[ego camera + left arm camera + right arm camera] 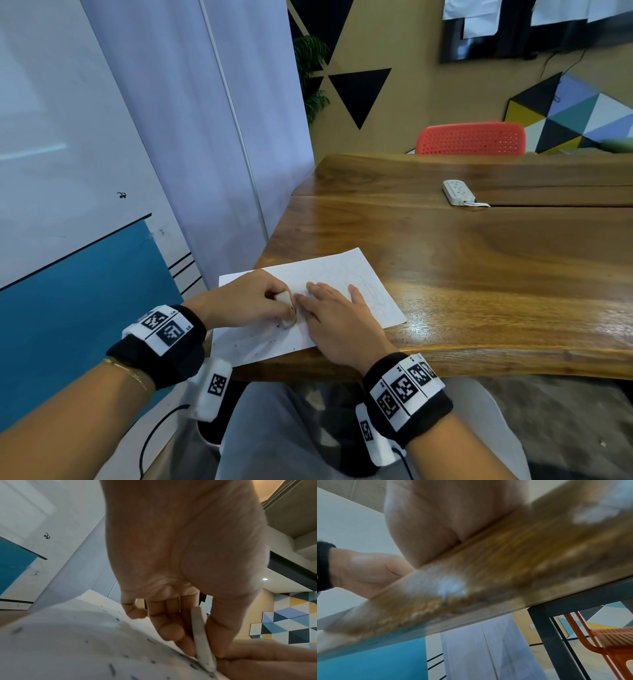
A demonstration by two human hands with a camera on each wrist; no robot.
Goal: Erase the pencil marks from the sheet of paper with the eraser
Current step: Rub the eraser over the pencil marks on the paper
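Observation:
A white sheet of paper [346, 274] lies at the near left corner of the wooden table [479, 260], with faint pencil lines near its right edge and dark eraser crumbs near its front. My left hand [246, 301] pinches a white eraser [286, 306] between thumb and fingers, its lower end down on the paper. In the left wrist view the eraser [200, 637] stands edge-on against the sheet [68, 642], which is speckled with dark crumbs. My right hand [337, 318] lies flat on the paper beside the eraser, fingers straight. In the right wrist view only the heel of that hand [436, 520] shows.
A white power strip [458, 192] lies farther back on the table. A red chair [472, 138] stands behind the far edge. A white wall panel [205, 137] rises close on the left. The sheet's left corner overhangs the table edge.

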